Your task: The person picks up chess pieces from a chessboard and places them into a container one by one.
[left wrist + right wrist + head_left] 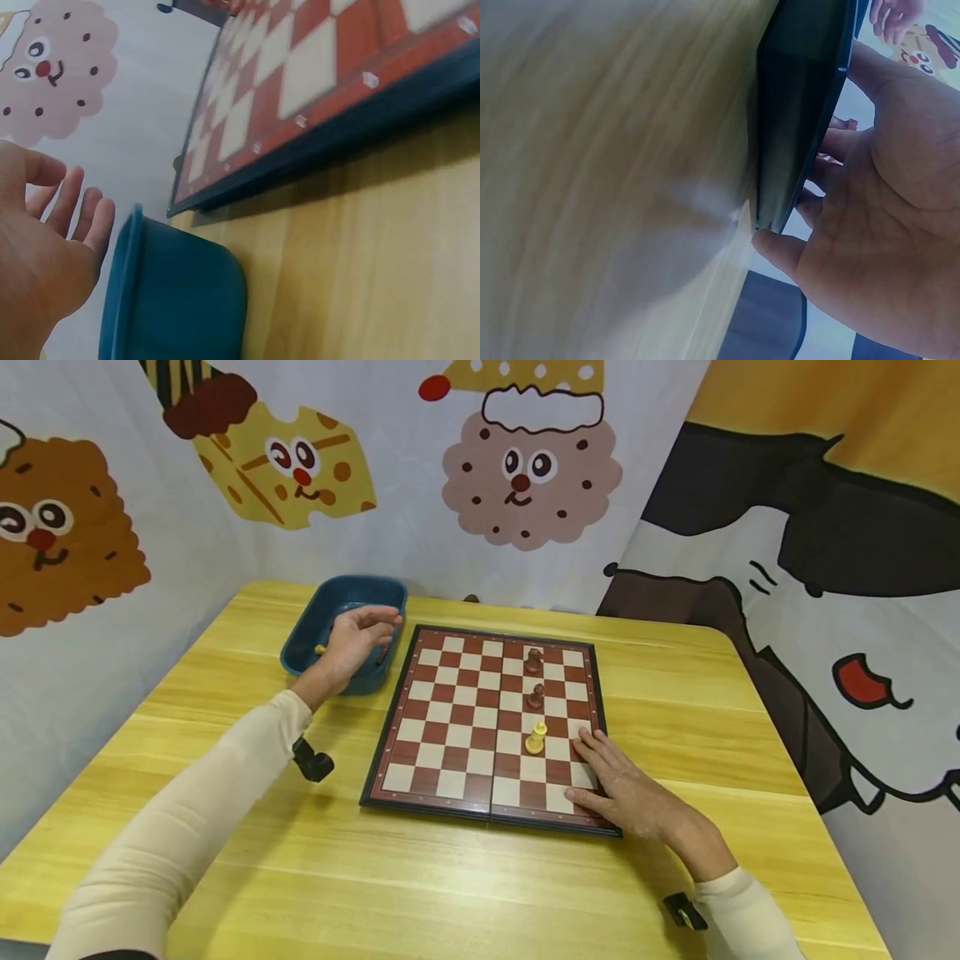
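A folding chessboard [450, 756] with red-brown and cream squares lies flat on the table. On its right half stand two dark brown chess pieces, a far one [533, 662] and a nearer one [536, 697], and a gold chess piece [536, 739]. My right hand [633, 789] rests on the board's near right corner, fingers spread over the squares. Over a blue plastic basin [294, 639] hovers my left hand [351, 647], its fingers loosely bent and nothing visible in them. Inside the basin a small yellow piece [320, 649] shows; the hand hides much of the rest.
The wooden table [420, 893] extends around the board. Behind it hangs a white cloth [420, 543] printed with cartoon biscuits and cheese. The basin stands left of the board, close to its far left corner.
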Motion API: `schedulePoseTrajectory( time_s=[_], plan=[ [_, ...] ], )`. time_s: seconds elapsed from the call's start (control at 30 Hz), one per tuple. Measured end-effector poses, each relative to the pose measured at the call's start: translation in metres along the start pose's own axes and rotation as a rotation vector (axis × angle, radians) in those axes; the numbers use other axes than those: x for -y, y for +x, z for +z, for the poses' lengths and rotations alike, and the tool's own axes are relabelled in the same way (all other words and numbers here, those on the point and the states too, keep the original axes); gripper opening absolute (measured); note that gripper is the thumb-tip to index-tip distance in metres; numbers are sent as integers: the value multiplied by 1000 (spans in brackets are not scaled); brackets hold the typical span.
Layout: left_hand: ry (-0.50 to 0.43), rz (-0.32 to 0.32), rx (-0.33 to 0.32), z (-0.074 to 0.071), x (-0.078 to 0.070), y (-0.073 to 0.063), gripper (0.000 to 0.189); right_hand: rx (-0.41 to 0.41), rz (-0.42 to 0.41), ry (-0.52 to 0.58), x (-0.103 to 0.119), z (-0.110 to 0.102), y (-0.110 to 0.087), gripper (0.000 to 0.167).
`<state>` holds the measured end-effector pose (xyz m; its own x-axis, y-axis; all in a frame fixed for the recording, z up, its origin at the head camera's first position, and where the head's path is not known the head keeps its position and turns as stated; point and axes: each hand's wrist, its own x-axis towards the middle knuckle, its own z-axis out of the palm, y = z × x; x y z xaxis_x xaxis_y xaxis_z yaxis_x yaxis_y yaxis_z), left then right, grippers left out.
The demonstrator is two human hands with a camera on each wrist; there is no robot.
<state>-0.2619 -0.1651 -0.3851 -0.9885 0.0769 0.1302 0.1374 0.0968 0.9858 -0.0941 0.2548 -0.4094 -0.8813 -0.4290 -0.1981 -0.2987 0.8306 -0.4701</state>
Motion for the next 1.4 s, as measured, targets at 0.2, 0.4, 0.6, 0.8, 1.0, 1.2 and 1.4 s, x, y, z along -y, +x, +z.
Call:
schedulePoseTrajectory(
  time_s=[0.2, 0.4, 0.6, 0.8, 1.0, 1.2, 1.4],
  plan=[
    [-26, 49, 32, 8, -3, 3, 28, -16, -7, -10, 0, 1, -1, 84],
    [-59, 43, 72, 16, -5, 4, 27, -10, -18, -13, 1, 1, 1, 84],
    [-80, 19, 81, 23, -3, 6, 28, 6, -18, -26, 3, 0, 1, 86],
    [-114, 8, 104, 29, 3, 3, 29, -4, -33, -28, 5, 0, 1, 84],
    [-133, -10, 164, 37, 4, -3, 26, -2, -29, -26, 5, -1, 0, 83],
    [-129, 0, 222, 46, 4, -3, 27, 2, -17, -35, 3, 0, -1, 84],
    [-108, 8, 276, 53, 3, -5, 28, 3, -17, -31, 2, 1, -1, 84]
  ],
)
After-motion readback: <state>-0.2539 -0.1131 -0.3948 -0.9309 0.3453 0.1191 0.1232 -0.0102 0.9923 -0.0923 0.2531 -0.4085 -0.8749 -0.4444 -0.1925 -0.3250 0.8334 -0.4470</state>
